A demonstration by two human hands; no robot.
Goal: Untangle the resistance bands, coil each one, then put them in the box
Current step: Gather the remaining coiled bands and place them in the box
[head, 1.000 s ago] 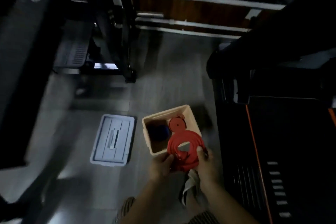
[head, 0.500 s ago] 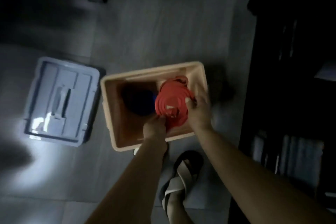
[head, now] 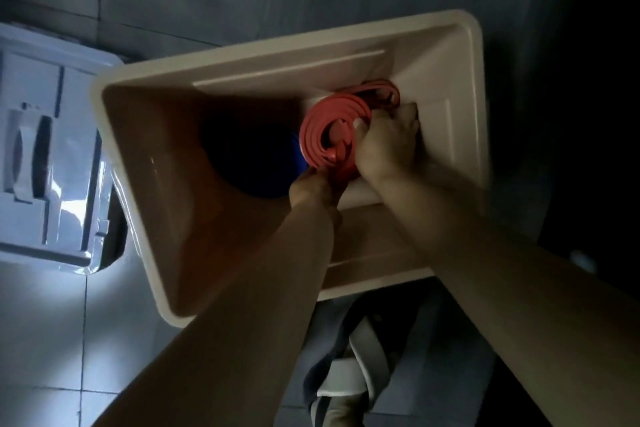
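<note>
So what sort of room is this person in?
Hard to say; probably a dim indoor room, maybe at home: grey floor tiles, a sandalled foot, and a beige storage box with its grey lid beside it.

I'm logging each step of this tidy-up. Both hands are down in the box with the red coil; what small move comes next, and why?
Probably let go: the red coil already sits low inside the box beside a blue one, with the left hand and right hand gripping it.
</note>
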